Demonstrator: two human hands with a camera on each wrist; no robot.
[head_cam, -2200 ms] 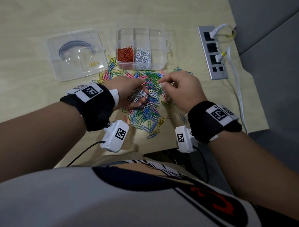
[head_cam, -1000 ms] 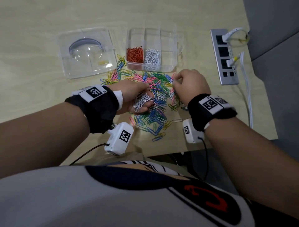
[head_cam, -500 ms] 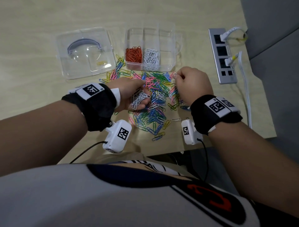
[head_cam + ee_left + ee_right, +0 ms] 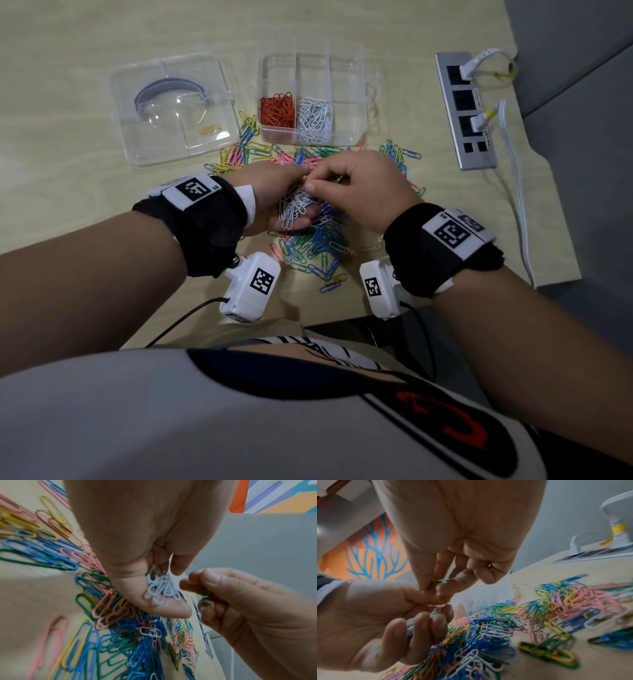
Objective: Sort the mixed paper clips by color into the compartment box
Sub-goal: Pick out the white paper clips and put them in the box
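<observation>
Bare table [image 4: 85, 212] open to the left, past the clear lid [image 4: 173, 109]. Mixed clip pile [image 4: 318, 246] spread under both hands, reaching the near wall of the compartment box [image 4: 346, 133]. Box open from above, rear and right-hand cells vacant. Power strip [image 4: 464, 109] and its white cables [image 4: 513, 178] crowding the right edge.

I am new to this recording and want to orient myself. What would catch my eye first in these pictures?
First, the colourful pile of mixed paper clips spread on the table in front of the compartment box. Above it the two hands meet: the left hand holds a bunch of white clips, and the right hand pinches a green clip.
</observation>
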